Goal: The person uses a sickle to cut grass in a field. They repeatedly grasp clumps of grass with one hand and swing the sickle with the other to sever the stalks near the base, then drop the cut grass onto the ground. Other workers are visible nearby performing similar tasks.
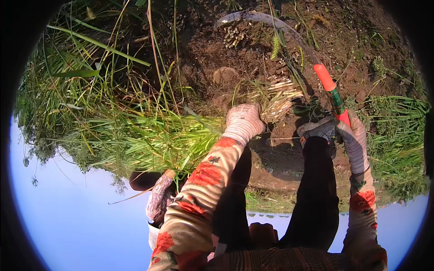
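Observation:
My left hand (244,123), in a ribbed pale glove, is closed at the root end of a bundle of green leafy stalks (162,139). The leaves spread out to the left. Pale cut stalk ends (281,96) show just right of my fist; whether they belong to the same bundle I cannot tell. My right hand (354,135), gloved too, grips the red and green handle of a sickle (329,84). Its long curved blade reaches up and left over the soil, the tip above a clump of cut stubble (234,36).
Tall grass and weeds (101,84) stand at the left, and more green stalks (400,128) lie at the right. A shoe (320,130) rests on the brown soil beside my right hand. Another person's patterned sleeve (158,198) shows at the lower left, behind my left forearm.

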